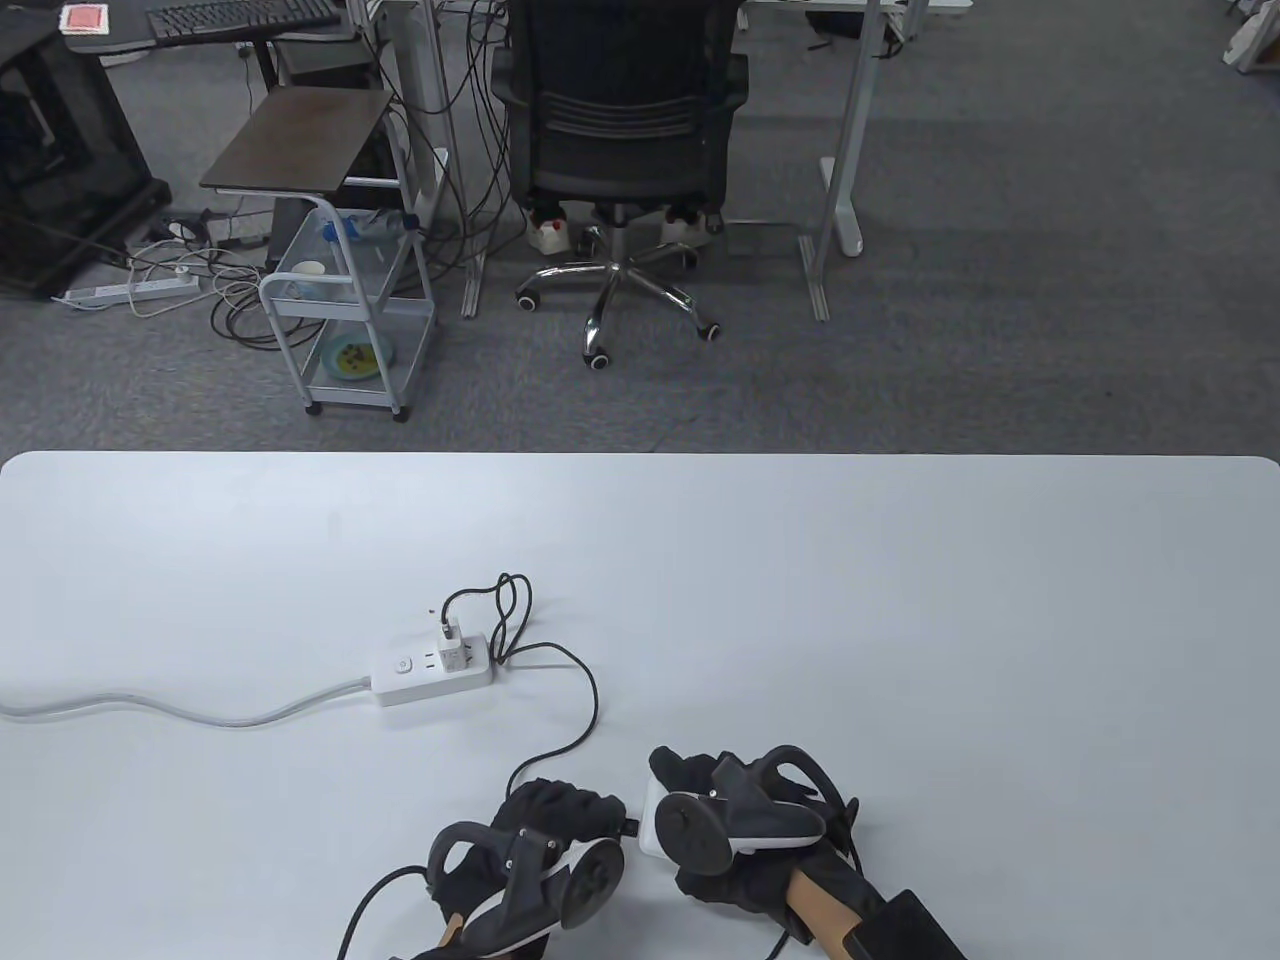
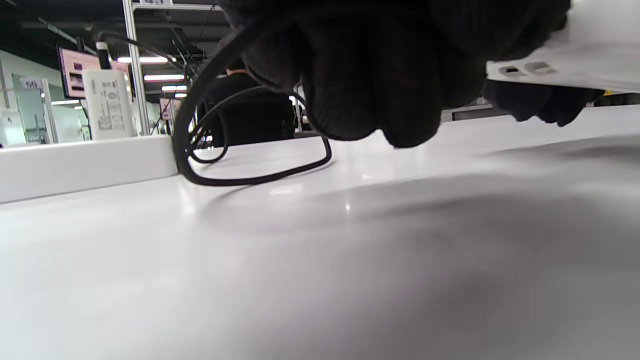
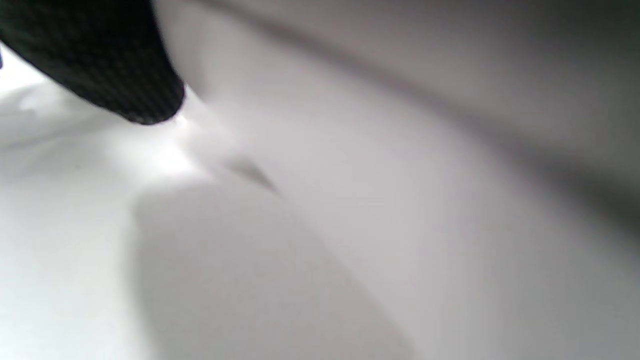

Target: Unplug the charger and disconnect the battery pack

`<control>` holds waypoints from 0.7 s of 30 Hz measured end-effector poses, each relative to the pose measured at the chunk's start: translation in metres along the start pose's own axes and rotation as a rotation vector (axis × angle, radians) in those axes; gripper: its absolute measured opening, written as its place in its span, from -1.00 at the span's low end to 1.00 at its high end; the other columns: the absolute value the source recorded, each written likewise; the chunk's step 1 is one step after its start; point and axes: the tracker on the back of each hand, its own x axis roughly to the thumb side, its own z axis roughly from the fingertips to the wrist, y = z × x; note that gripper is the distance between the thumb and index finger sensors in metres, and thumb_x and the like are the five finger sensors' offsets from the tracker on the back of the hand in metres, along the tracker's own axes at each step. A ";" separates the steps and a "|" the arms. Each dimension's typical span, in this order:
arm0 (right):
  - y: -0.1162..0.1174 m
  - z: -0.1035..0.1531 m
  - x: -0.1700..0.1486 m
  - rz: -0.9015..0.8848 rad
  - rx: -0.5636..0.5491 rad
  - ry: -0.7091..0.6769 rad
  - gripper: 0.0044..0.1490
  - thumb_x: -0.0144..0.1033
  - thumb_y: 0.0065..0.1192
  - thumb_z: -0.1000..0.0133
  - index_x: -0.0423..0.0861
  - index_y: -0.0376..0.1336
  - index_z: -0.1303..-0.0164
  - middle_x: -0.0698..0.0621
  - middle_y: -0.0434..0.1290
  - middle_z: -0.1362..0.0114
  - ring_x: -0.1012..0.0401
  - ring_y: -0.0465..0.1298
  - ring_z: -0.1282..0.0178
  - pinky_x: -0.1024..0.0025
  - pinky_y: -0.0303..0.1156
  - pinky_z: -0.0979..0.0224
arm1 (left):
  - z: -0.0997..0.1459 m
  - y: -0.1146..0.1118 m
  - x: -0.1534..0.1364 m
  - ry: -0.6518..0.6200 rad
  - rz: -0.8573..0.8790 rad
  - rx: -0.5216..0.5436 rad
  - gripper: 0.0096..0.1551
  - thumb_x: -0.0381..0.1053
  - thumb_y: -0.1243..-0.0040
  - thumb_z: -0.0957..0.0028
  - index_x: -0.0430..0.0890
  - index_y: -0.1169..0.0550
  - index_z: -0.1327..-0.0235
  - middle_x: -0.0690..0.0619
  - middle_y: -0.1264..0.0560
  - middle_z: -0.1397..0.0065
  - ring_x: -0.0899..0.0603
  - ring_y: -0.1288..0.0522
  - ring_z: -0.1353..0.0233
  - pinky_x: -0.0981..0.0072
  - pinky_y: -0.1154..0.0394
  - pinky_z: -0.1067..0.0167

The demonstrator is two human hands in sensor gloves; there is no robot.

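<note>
A white charger [image 1: 455, 648] stands plugged into a white power strip [image 1: 432, 676]; both also show in the left wrist view, the charger [image 2: 106, 102] on the strip [image 2: 85, 165]. A black cable [image 1: 585, 700] runs from the charger in loops to my left hand [image 1: 560, 805], which grips its end; the cable [image 2: 250, 177] enters the fingers [image 2: 370, 80]. My right hand [image 1: 740, 815] holds a white battery pack [image 1: 652, 822] just right of the left hand. Two ports on the pack [image 2: 575, 55] look empty. The right wrist view is a white blur with one fingertip [image 3: 110, 65].
The strip's grey cord [image 1: 180, 708] trails off the table's left edge. The white table [image 1: 900, 600] ends at a far edge, with an office chair [image 1: 625, 130] and a cart [image 1: 345, 300] on the floor beyond.
</note>
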 end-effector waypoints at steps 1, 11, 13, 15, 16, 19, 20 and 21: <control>-0.001 0.001 0.001 0.035 -0.009 -0.003 0.45 0.32 0.28 0.22 -0.30 -0.30 -0.51 -0.39 0.03 -0.61 -0.44 0.24 -0.38 -0.24 0.33 -0.25 | 0.001 -0.001 0.001 -0.009 -0.009 0.009 -0.55 0.31 -0.21 0.07 0.38 -0.66 -0.09 0.40 -0.77 -0.19 0.18 -0.77 -0.33 0.41 -0.61 -0.46; 0.002 -0.002 0.001 0.031 0.002 -0.008 0.46 0.29 0.30 0.23 -0.30 -0.30 -0.51 -0.39 0.02 -0.61 -0.44 0.23 -0.39 -0.28 0.33 -0.25 | 0.001 -0.001 0.005 -0.007 -0.056 -0.004 -0.56 0.30 -0.21 0.07 0.37 -0.66 -0.09 0.40 -0.77 -0.18 0.18 -0.77 -0.32 0.42 -0.61 -0.46; 0.001 -0.002 0.000 0.041 0.004 -0.004 0.45 0.28 0.32 0.24 -0.28 -0.30 -0.52 -0.37 0.02 -0.62 -0.43 0.22 -0.40 -0.29 0.32 -0.26 | 0.001 0.000 0.007 -0.029 -0.058 -0.003 -0.56 0.30 -0.21 0.06 0.37 -0.66 -0.09 0.41 -0.77 -0.18 0.19 -0.77 -0.32 0.42 -0.61 -0.46; 0.003 0.000 -0.002 0.030 0.002 -0.005 0.46 0.27 0.33 0.24 -0.28 -0.31 -0.51 -0.37 0.01 -0.62 -0.43 0.22 -0.41 -0.29 0.32 -0.26 | 0.002 0.001 0.007 -0.043 -0.035 -0.002 -0.55 0.30 -0.21 0.06 0.37 -0.66 -0.09 0.40 -0.77 -0.18 0.18 -0.77 -0.31 0.42 -0.61 -0.45; 0.002 0.000 -0.001 0.017 -0.003 -0.004 0.46 0.28 0.32 0.24 -0.29 -0.31 -0.51 -0.38 0.01 -0.62 -0.43 0.22 -0.40 -0.29 0.33 -0.26 | 0.002 0.001 0.006 -0.021 -0.025 0.001 -0.56 0.30 -0.21 0.06 0.37 -0.66 -0.09 0.40 -0.77 -0.18 0.18 -0.77 -0.32 0.42 -0.61 -0.45; -0.002 0.000 -0.001 0.025 -0.016 0.003 0.46 0.28 0.32 0.23 -0.30 -0.30 -0.51 -0.38 0.02 -0.61 -0.44 0.22 -0.40 -0.29 0.32 -0.26 | 0.002 0.001 0.007 0.028 -0.048 0.015 -0.56 0.29 -0.21 0.06 0.36 -0.67 -0.09 0.39 -0.77 -0.18 0.18 -0.77 -0.32 0.41 -0.61 -0.45; -0.003 0.000 0.000 0.043 -0.017 0.005 0.45 0.28 0.32 0.23 -0.29 -0.30 -0.51 -0.38 0.01 -0.62 -0.43 0.22 -0.40 -0.29 0.31 -0.27 | 0.003 0.002 0.008 0.020 -0.059 0.019 -0.56 0.30 -0.20 0.05 0.37 -0.66 -0.10 0.40 -0.77 -0.19 0.18 -0.77 -0.32 0.41 -0.60 -0.46; -0.003 0.000 0.000 0.057 -0.017 0.008 0.45 0.27 0.33 0.24 -0.28 -0.31 -0.51 -0.38 0.01 -0.62 -0.43 0.21 -0.41 -0.30 0.31 -0.27 | 0.003 0.003 0.008 0.001 -0.050 0.013 -0.56 0.30 -0.21 0.05 0.36 -0.66 -0.10 0.39 -0.77 -0.19 0.18 -0.76 -0.33 0.42 -0.60 -0.47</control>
